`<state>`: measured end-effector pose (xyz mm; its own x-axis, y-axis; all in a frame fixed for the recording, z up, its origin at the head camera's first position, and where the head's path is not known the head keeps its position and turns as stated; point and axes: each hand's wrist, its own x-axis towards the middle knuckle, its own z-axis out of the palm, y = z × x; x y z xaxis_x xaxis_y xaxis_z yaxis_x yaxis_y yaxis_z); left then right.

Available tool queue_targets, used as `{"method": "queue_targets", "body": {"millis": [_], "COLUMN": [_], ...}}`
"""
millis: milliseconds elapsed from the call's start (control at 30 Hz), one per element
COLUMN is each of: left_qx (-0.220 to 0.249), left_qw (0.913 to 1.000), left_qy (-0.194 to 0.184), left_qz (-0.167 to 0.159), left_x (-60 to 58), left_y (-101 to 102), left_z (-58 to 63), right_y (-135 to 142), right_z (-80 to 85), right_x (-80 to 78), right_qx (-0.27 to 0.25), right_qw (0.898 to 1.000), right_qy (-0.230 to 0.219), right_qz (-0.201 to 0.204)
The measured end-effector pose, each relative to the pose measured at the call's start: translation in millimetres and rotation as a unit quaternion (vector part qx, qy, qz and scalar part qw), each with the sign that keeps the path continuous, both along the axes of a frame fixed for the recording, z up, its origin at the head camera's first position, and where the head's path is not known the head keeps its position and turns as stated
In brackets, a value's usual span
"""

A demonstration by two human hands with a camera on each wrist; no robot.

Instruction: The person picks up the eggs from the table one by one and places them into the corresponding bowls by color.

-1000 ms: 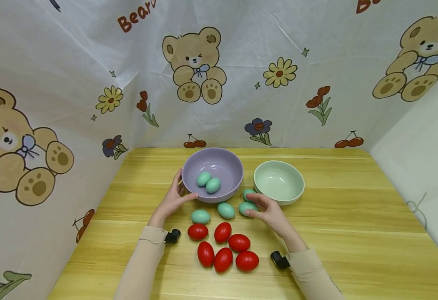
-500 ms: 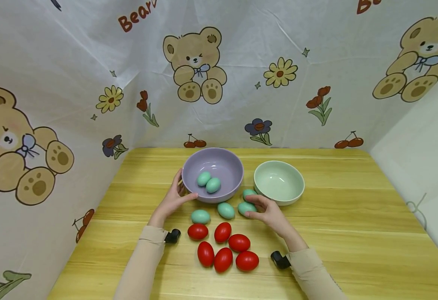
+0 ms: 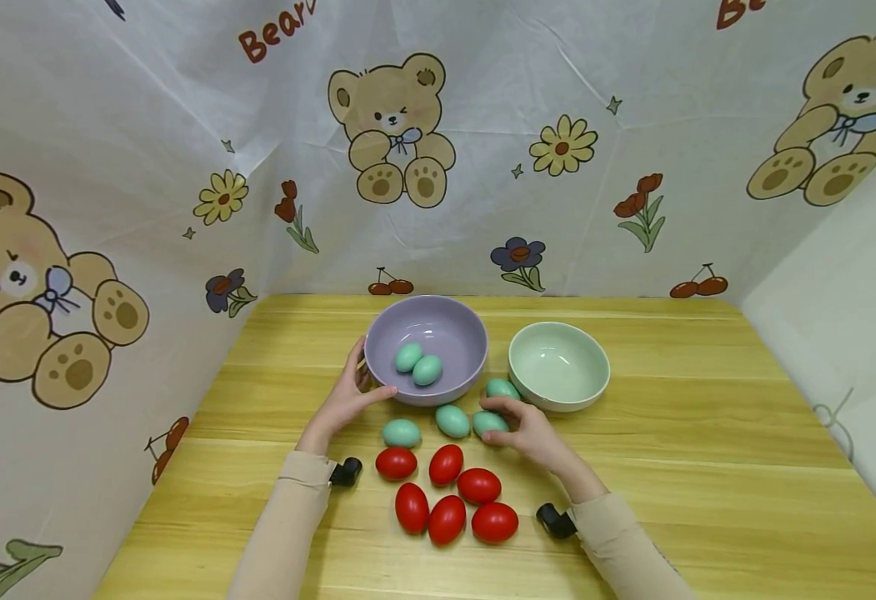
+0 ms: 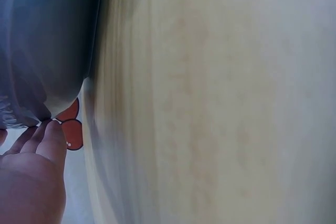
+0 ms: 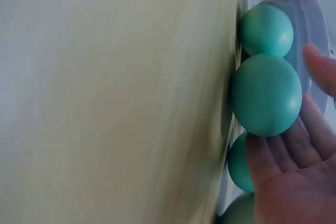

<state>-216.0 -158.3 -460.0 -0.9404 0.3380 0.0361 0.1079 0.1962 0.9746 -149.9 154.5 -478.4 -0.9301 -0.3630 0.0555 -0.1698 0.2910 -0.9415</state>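
My left hand (image 3: 343,407) grips the purple bowl (image 3: 466,375) at its left, thumb at the near rim and fingers against the outer wall (image 4: 52,82). Two mint-green eggs (image 3: 427,370) lie inside that bowl. Around a green egg (image 5: 266,95) on the table my right hand (image 3: 531,429) reaches, its fingers (image 5: 302,142) extended along the far side. The thumb stands a small gap away from this egg in the right wrist view. Behind the index finger another green egg (image 3: 502,389) rests by the light green bowl (image 3: 560,392), which holds nothing.
Two more green eggs, one in the middle (image 3: 453,422) and one at the left (image 3: 401,433), lie before the purple bowl. Several red eggs (image 3: 447,520) are grouped nearer on the wooden table (image 3: 708,467). A bear-print cloth (image 3: 475,225) hangs behind.
My right hand has shifted slightly left and nearer, and the green egg by its fingers has moved left with it. The left hand and both bowls have stayed in place.
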Motion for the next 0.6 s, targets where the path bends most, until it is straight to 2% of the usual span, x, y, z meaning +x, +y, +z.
{"method": "queue_targets", "body": {"millis": [100, 200, 333, 433, 600], "left_qx": [0.008, 0.008, 0.002, 0.006, 0.019], "left_qw": [1.0000, 0.9999, 0.9997, 0.9998, 0.9998], "left_qy": [-0.004, 0.003, 0.018, 0.013, -0.003], "left_qz": [0.002, 0.008, 0.016, 0.013, 0.003], "left_x": [-2.4, -7.9, -13.5, -12.9, -5.2], "left_y": [-1, -3, -4, -4, -2], "left_z": [-3.9, -15.9, -29.4, -27.1, -10.6], "right_y": [-3, -4, 0, 3, 2], "right_z": [10.5, 19.8, 1.4, -14.1, -13.0], "right_x": [5.5, 10.1, 4.3, -1.1, -0.3], "right_qx": [0.000, 0.004, 0.020, 0.036, 0.053], "right_qw": [1.000, 1.000, 0.999, 0.999, 0.998], "right_qy": [-0.001, -0.006, -0.012, -0.008, -0.011], "right_qz": [0.014, 0.023, 0.024, 0.024, 0.033]}}
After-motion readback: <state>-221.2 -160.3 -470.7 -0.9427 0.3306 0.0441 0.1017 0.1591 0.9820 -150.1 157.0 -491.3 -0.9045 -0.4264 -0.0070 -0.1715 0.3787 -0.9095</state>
